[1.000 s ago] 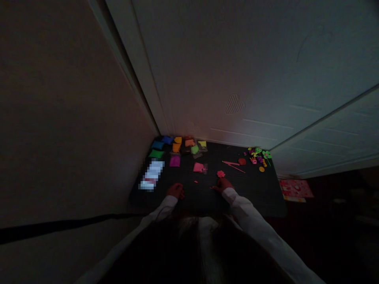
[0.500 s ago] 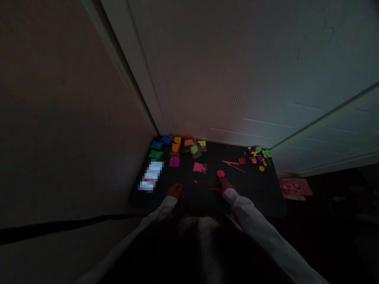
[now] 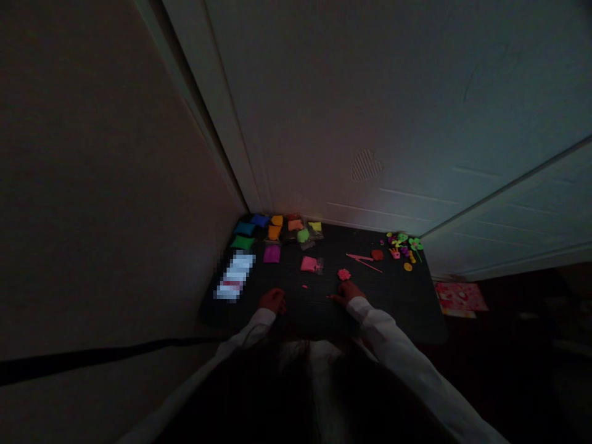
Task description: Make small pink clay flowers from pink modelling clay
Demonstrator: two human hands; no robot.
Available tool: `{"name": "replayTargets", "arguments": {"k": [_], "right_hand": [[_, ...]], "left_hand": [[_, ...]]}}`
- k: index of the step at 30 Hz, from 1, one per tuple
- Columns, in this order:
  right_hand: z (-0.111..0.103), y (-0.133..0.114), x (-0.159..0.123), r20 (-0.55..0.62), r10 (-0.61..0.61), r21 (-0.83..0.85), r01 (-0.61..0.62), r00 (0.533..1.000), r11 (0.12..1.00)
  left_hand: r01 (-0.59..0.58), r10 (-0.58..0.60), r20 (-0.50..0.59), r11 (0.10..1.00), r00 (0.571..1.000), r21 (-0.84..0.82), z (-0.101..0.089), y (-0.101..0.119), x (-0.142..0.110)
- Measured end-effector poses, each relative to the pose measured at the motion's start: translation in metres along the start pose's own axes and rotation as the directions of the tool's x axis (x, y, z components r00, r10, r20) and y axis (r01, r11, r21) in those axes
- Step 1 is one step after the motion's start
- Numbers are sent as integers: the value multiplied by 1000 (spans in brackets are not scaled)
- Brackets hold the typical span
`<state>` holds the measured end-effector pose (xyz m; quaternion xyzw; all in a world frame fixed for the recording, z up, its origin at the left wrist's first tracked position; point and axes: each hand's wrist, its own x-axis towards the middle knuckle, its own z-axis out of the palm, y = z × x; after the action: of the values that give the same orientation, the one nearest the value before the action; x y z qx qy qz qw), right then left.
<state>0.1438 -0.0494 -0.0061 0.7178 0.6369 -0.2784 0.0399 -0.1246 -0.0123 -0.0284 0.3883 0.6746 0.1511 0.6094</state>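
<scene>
Hands first: left hand [image 3: 272,300] rests curled on the dark worktop [image 3: 407,308], right hand [image 3: 348,292] sits just below a little pink clay flower [image 3: 343,274], near it but not clearly touching. Way too dim to tell either grip. Further back there's a pink clay pack [image 3: 308,264], pink sticks [image 3: 363,259], then a row of colored clay packs [image 3: 272,229] against the wall.
</scene>
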Motion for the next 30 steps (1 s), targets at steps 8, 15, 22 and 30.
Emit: {"name": "replayTargets", "arguments": {"k": [8,15,22,30], "right_hand": [[-2,0,-1,14,-11,-9,11,1000,1000],[-3,-3,-1,20,3,-8,-2,1000,1000],[-5,-6,-4,9,18,-10,-18,1000,1000],[-9,-8,-3,18,14,-3,-14,1000,1000]], "left_hand": [[12,-12,-9,1000,1000,13,0,1,0],[18,-18,-18,1000,1000,22,0,3,-2],[6,-5,-6,999,1000,33,-1,2,-1],[0,1,-9,1000,1000,31,-2,1,1]]}}
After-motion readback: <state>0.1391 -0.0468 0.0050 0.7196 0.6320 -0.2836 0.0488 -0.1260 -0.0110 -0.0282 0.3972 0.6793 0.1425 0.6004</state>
